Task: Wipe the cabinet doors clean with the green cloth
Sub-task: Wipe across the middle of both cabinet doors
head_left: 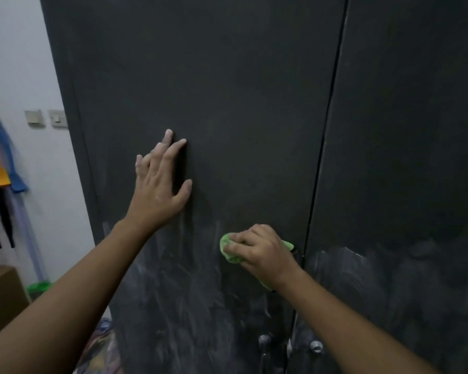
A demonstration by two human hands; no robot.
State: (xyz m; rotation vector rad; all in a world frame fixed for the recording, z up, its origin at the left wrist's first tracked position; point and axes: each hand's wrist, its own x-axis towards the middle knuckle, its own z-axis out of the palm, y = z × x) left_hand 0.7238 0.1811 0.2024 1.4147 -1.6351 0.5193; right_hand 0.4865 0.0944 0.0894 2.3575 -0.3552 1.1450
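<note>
**Cabinet doors, two.** Dark and matt. The left door (241,103) and right door (403,130) met at a narrow vertical seam (328,117). Whitish smears covered the lower part of both; the upper parts looked cleaner.

**Green cloth (229,248), one.** It was bunched under the right hand (262,255) and pressed to the left door just beside the seam, at the top edge of the smeared zone. That hand's fingers (238,248) were curled over the cloth, gripping it.

**Left hand (160,187), one.** Its fingers were straight and spread, flat on the left door above and to the left of the cloth, holding nothing. It appeared to be bracing the door.

**Knobs, two.** Metallic and low in view, a left knob (264,340) and a right knob (316,346), one on each side of the seam.

**Wall switches (58,118), two. Cardboard box (0,292), one.** Both were off to the left.

**Handling note.** The step in hand was judged to be clearing the left door's lower smears.
- Firm, even pressure in overlapping strokes, worked down from the clean edge, would suit.
- Turning the cloth to a fresh face would avoid spreading residue.
- The bracing hand should steady the door against the push.
- The knobs need wiping around.
</note>
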